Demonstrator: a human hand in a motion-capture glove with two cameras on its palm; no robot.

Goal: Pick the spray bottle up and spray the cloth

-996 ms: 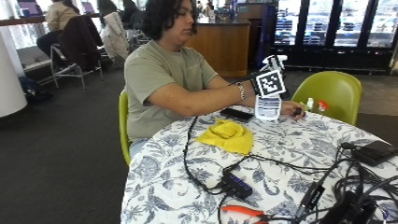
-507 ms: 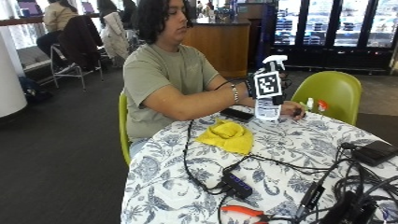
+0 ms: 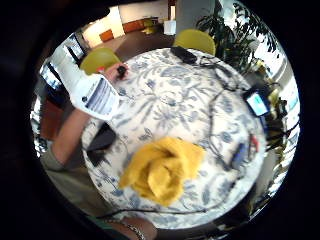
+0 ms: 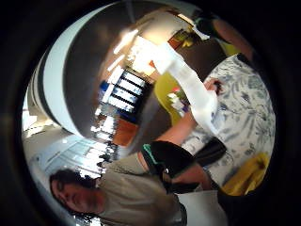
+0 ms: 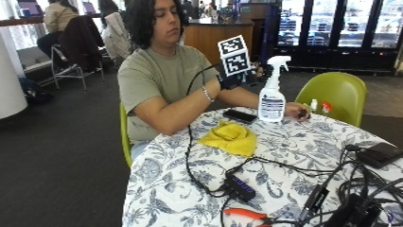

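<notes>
Reaching for the bottle, nothing gripped yet.

I see the gloved right hand (image 5: 238, 77) raised higher off the table (image 5: 189, 189) than half a second ago, now level with the trigger head of the spray bottle (image 5: 272, 94), which stands upright near the table's far edge. So the pickup hasn't begun. The fingers look loosely curled just beside the nozzle, holding nothing (contact I can't confirm). The yellow cloth (image 5: 230, 137) lies crumpled nearer the person's edge, unsprayed by my judgement.
</notes>
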